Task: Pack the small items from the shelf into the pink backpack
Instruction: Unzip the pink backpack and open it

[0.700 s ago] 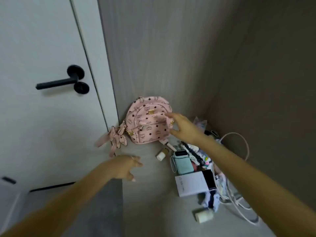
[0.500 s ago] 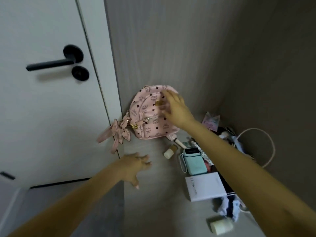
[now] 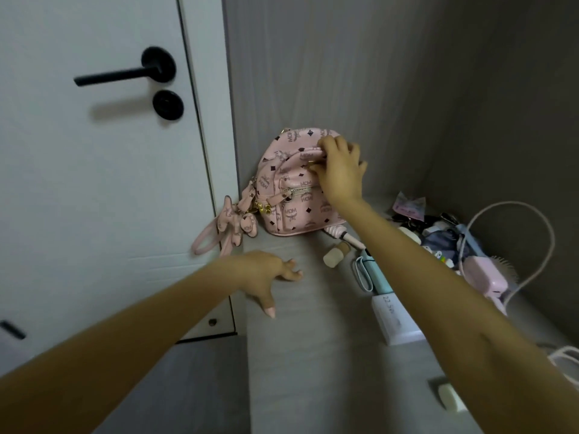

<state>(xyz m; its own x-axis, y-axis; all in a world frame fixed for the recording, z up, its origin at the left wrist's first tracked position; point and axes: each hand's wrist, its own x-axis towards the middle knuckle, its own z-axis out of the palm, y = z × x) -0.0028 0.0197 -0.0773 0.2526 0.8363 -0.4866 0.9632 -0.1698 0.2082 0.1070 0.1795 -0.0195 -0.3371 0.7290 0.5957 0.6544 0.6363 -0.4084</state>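
A small pink patterned backpack (image 3: 291, 195) stands upright in the shelf's back left corner, its zips closed and a pink bow charm (image 3: 233, 225) hanging at its left. My right hand (image 3: 340, 170) lies on the backpack's upper front, fingers curled at the top seam. My left hand (image 3: 266, 272) hovers over the shelf's front left edge, fingers spread, holding nothing. Small items lie to the right: a cream bottle (image 3: 335, 255), a teal power bank (image 3: 374, 277), a white box (image 3: 394, 321), partly hidden by my right arm.
The grey shelf (image 3: 313, 355) is walled at the back and right. A pink device (image 3: 484, 278) with a looping white cable (image 3: 532, 220), a pink packet (image 3: 409, 206) and dark clutter fill the right side. A white door with a black handle (image 3: 125, 72) stands left.
My right hand has climbed from the backpack's right side to its upper front. My left hand has stayed near the shelf edge, and the view has moved closer.
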